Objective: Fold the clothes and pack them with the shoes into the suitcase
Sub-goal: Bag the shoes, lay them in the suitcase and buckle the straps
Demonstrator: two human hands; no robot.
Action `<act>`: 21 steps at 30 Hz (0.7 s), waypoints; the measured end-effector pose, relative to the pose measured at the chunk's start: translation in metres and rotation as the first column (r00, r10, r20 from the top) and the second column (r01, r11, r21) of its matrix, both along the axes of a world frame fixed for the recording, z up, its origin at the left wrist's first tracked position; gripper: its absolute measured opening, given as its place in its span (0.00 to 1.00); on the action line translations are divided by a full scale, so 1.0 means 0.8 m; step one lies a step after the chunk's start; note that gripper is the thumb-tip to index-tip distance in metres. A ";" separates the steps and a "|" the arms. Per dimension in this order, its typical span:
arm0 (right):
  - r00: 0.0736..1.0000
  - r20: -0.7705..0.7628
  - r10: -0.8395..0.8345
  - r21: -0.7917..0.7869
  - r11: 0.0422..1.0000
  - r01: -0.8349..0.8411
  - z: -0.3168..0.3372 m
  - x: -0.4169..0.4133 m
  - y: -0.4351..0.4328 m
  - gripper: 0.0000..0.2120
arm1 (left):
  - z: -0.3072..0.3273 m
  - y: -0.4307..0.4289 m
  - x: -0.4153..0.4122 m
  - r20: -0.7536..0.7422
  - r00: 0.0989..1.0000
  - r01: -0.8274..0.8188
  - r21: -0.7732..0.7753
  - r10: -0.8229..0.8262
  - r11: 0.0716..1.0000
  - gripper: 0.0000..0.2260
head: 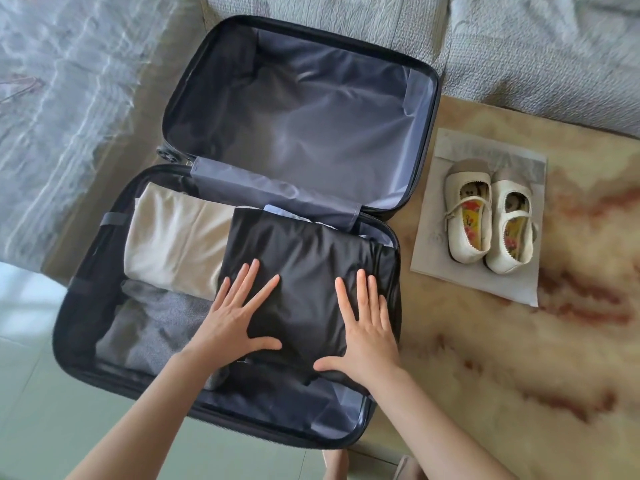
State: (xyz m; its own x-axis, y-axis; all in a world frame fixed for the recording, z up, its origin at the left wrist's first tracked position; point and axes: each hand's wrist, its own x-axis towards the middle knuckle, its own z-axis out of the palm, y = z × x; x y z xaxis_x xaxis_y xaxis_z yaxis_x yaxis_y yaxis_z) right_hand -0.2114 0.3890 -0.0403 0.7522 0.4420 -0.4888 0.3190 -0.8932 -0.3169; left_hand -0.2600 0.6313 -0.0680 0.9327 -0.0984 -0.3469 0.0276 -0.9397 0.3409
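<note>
**Suitcase [69, 323] open, shoes [485, 220] outside**

Black garment [304, 258] lies folded in suitcase base; beige garment [173, 244], grey garment [149, 327] at its nine o'clock. Left hand [235, 317], right hand [367, 327] press it, both laid flat. Shoes outside at three o'clock, insole print illegible.

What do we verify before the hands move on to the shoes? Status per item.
1. Suitcase open, both halves reachable: ok.
2. Black garment folded, lying in the near half: ok.
3. Left hand and right hand flat on it, fingers straight, holding nothing: ok.
4. Shoes packed: not ok; the pair stands on a pale sheet on the rug, right of the suitcase.
5. Room for the shoes beside the beige garment and grey garment: cannot tell.
</note>
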 end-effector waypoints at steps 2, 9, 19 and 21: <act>0.999 -0.004 -0.048 0.081 0.996 0.048 0.014 0.005 0.000 0.63 | 0.008 -0.006 0.006 0.032 0.997 -0.065 -0.057 0.067 0.996 0.39; 0.999 0.048 -0.015 -0.128 0.992 0.021 0.016 0.048 0.009 0.66 | 0.012 -0.021 0.038 0.016 0.996 -0.093 0.025 0.092 0.995 0.42; 1.000 0.006 -0.007 -0.161 0.987 0.008 -0.007 0.050 0.013 0.66 | 0.015 -0.037 0.054 -0.161 0.983 -0.054 0.209 0.089 0.976 0.44; 1.000 -0.005 -0.011 -0.099 0.995 0.011 -0.002 0.050 0.011 0.65 | 0.030 -0.045 0.064 -0.234 0.967 -0.035 0.276 0.103 0.961 0.42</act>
State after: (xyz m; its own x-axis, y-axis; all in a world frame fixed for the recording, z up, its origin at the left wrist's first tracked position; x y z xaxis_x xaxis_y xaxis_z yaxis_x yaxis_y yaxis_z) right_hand -0.1712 0.3975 -0.0415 0.7540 0.3832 -0.5334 0.3076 -0.9236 -0.2287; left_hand -0.2092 0.5952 -0.0438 0.8173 0.0907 -0.5690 0.1461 -0.9879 0.0524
